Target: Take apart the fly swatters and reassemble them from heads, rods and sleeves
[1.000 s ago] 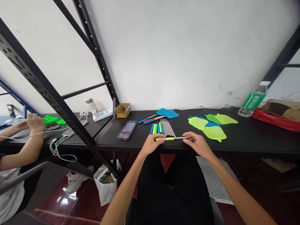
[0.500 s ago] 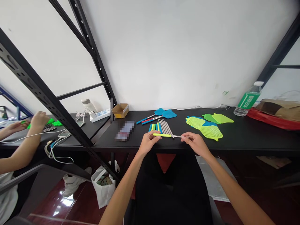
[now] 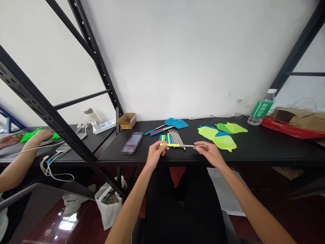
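Note:
Pinched in my left hand is the yellow-green handle of a thin telescopic metal rod. My right hand grips the rod's far end between thumb and fingers. Handle and rod lie in one level line just above the table's front edge. Behind them are several loose blue and green handles and a row of silver metal rods. Farther back lie blue fly swatters with blue and red grips. To the right is a loose pile of yellow-green, green and blue swatter heads.
On the black table are a pixelated phone-like object, a small cardboard box, a water bottle and a red bag with cardboard. Left, past a black metal post, another person's arm works beside green pieces.
The view has turned slightly right, so everything sits farther left. Both hands keep hold of the handle and rod throughout. The other person's hand has come lower, to the green pieces.

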A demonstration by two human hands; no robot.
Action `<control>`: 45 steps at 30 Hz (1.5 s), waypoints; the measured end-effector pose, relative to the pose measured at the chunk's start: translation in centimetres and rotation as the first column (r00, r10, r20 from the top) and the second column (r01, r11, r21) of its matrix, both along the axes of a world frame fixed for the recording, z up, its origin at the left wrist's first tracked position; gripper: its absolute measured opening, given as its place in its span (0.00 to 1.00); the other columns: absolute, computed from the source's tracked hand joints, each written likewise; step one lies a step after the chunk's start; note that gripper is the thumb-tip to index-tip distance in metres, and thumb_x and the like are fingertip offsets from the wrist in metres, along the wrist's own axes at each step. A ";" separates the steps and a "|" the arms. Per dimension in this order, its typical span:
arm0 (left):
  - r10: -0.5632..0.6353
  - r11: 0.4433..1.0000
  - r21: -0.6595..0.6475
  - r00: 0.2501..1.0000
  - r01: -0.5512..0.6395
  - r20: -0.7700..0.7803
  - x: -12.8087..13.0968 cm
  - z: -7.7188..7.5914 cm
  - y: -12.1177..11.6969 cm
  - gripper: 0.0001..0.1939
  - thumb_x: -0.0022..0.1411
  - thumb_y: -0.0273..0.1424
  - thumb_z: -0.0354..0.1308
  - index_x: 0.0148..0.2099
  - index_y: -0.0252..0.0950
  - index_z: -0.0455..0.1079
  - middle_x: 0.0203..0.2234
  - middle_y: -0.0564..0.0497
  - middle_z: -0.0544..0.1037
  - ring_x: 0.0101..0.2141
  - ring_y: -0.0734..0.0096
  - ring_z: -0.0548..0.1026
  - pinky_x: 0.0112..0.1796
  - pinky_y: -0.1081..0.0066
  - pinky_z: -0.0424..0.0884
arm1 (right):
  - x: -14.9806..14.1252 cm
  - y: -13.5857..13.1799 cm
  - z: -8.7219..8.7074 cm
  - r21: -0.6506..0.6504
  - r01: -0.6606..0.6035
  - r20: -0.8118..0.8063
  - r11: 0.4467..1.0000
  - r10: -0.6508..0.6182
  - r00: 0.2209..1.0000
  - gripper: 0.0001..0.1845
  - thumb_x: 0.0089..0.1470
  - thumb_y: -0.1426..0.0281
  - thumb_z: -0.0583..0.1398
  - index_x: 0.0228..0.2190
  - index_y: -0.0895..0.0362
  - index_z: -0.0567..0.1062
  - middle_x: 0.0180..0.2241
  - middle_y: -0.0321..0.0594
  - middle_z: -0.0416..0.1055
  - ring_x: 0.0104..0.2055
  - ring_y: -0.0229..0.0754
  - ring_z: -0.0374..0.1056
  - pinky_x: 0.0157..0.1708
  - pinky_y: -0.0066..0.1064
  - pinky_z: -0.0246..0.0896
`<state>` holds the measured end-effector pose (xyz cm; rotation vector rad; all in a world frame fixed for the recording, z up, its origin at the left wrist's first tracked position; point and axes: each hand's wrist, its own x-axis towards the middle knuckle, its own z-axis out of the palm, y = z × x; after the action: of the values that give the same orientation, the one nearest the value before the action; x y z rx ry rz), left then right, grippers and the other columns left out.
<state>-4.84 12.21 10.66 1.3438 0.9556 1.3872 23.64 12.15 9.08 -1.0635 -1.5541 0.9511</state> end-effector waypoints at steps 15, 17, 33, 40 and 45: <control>0.009 0.999 0.042 0.983 -0.001 -0.183 0.0 0.2 -0.3 0.22 0.62 0.45 0.60 0.25 0.33 0.72 0.20 0.49 0.76 0.21 0.76 0.66 0.24 0.75 0.62 | 0.3 -0.2 0.1 0.041 0.081 0.102 0.996 -0.085 0.991 0.20 0.58 0.53 0.59 0.31 0.57 0.77 0.27 0.42 0.77 0.27 0.42 0.67 0.27 0.31 0.59; 0.003 0.999 0.032 0.984 0.003 -0.179 -0.1 0.1 -0.2 0.20 0.60 0.45 0.62 0.26 0.33 0.73 0.20 0.50 0.75 0.21 0.77 0.66 0.24 0.75 0.62 | 0.3 -0.2 0.1 0.059 0.062 0.127 0.996 -0.069 0.990 0.19 0.59 0.53 0.58 0.29 0.56 0.76 0.25 0.40 0.74 0.27 0.42 0.67 0.27 0.31 0.58; -0.036 0.999 0.012 0.989 0.038 -0.141 -0.2 -0.2 0.0 0.17 0.56 0.42 0.67 0.36 0.32 0.76 0.19 0.50 0.77 0.21 0.76 0.69 0.25 0.75 0.63 | -0.1 -1.0 1.0 0.161 0.086 0.348 0.983 -0.139 0.927 0.23 0.64 0.56 0.51 0.21 0.55 0.67 0.18 0.33 0.62 0.21 0.38 0.57 0.25 0.31 0.48; -0.059 0.996 0.056 0.982 0.070 -0.178 -0.4 -0.3 0.0 0.15 0.57 0.41 0.66 0.37 0.32 0.77 0.21 0.49 0.78 0.24 0.73 0.72 0.27 0.73 0.64 | 0.2 -0.9 1.0 0.125 0.068 0.308 0.990 -0.104 0.946 0.26 0.64 0.54 0.51 0.19 0.55 0.64 0.17 0.32 0.59 0.20 0.37 0.55 0.25 0.31 0.47; -0.056 0.995 0.067 0.984 0.069 -0.169 -0.4 -0.9 0.3 0.13 0.52 0.39 0.70 0.35 0.34 0.78 0.27 0.47 0.80 0.28 0.70 0.74 0.30 0.72 0.67 | 0.3 -0.7 0.8 0.086 0.059 0.247 0.995 -0.078 0.966 0.27 0.63 0.53 0.52 0.18 0.55 0.61 0.16 0.31 0.55 0.20 0.36 0.51 0.24 0.32 0.45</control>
<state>-5.29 12.49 9.79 1.5514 0.9719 1.2876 23.90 11.40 9.91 -1.2096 -1.7321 0.7242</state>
